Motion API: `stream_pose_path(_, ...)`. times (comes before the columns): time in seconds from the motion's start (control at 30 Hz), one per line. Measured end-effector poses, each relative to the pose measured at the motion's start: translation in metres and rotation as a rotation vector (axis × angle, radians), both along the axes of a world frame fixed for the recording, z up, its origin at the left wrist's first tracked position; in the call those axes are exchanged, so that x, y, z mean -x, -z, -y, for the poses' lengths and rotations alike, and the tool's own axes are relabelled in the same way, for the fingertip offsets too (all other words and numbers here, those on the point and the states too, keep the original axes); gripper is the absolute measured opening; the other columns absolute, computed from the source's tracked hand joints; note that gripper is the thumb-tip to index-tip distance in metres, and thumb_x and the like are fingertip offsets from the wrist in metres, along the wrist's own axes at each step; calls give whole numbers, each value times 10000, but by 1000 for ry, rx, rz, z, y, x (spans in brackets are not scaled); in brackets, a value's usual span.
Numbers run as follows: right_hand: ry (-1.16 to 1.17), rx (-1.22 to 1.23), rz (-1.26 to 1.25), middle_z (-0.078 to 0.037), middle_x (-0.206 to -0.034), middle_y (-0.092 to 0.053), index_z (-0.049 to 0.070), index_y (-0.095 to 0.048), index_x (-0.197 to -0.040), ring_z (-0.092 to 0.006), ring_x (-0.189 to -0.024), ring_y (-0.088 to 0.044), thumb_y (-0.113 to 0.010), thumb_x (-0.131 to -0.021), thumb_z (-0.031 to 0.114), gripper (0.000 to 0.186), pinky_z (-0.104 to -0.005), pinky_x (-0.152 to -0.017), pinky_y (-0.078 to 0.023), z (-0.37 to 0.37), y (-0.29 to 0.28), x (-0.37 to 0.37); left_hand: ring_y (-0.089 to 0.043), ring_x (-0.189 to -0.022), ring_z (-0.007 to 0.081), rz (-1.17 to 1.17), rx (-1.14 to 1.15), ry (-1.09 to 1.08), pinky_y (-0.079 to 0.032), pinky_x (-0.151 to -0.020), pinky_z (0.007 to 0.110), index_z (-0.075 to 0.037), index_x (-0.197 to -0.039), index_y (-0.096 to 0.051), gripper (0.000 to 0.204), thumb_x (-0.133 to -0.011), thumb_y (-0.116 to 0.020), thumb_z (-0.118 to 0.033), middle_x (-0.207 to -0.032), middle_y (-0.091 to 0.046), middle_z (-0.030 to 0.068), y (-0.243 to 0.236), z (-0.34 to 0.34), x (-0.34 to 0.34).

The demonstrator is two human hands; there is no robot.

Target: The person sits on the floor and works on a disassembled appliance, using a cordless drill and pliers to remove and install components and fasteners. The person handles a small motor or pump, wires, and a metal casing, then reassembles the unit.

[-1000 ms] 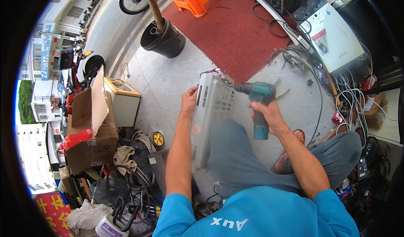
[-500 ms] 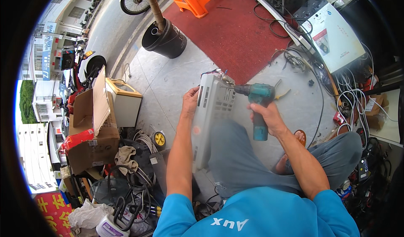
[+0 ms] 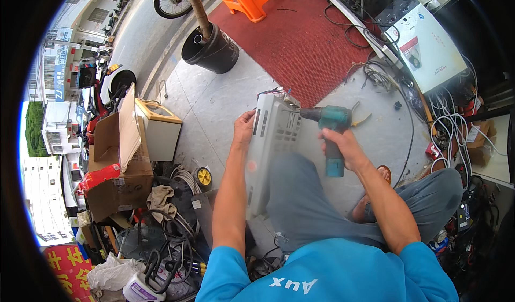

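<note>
Where right hand (image 3: pixel 347 148) curls, drill (image 3: pixel 335 117) sits inside.

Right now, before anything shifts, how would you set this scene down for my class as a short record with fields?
Left hand: against the left edge of the pale slotted casing
Right hand: grips the teal drill
Drill aim: leftward at the casing; contact unclear
Floor, right of drill: yellow-handled tool
Beyond casing: black bucket, red mat
On mat: orange stool
Far left: open cardboard box

White lettering (image 3: pixel 293 285) on blue shirt (image 3: pixel 348 267)
</note>
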State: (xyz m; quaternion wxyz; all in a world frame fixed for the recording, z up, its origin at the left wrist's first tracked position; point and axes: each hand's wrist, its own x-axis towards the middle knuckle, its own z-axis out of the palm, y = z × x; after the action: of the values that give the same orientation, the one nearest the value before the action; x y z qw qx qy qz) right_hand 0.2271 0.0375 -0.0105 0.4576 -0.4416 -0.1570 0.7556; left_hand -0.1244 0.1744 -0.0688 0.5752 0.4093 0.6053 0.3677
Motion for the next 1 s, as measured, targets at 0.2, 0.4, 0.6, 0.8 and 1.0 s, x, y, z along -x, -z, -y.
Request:
stream_pose_path(0.2,-12,45,-76,-45,-952,-696,51,-661,-1080,-145,-744,-705,-766,-1011,292,272,-344,-641,-628,-8,8,-10,-712,-841,77,-9,2,-19,-571,-739,242,4,-1243,-748,304,-1034,-762,-216,-1028,-787,33,-3,1,-3)
stream_pose_path(0.4,-23,41,-89,-45,-964,-696,49,-654,-1098,-145,-752,-704,-770,-1009,291,282,-346,-644,-630,-9,13,-12,-707,-849,76,-26,-19,-9,-570,-750,247,-3,-1227,-764,290,-1029,-768,-214,-1034,-789,32,-1,1,-3)
stream_pose_path(0.6,-35,35,-77,-51,-980,-706,40,-642,-1135,-148,-757,-706,-778,-1003,283,308,-343,-644,-628,-12,15,-13,-713,-807,78,-38,-8,1,-598,-719,255,-10,-1253,-746,269,-1046,-743,-182,-1018,-787,29,0,-2,-2)
stream_pose_path(0.8,-100,-71,25,-93,-1107,-747,21,-632,-1287,-159,-805,-714,-810,-958,204,417,-347,-737,-625,-13,9,-13,-717,-821,80,-25,7,-1,-598,-724,254,-9,-1254,-742,269,-1048,-739,-181,-1034,-788,31,0,0,-2)
stream_pose_path(1.0,-44,-221,163,-105,-1120,-751,20,-608,-1369,-149,-834,-698,-788,-870,60,533,-333,-802,-594,2,0,-1,-715,-823,81,-5,-14,-5,-595,-724,250,-11,-1266,-730,276,-1053,-733,-188,-1033,-782,28,5,-2,1)
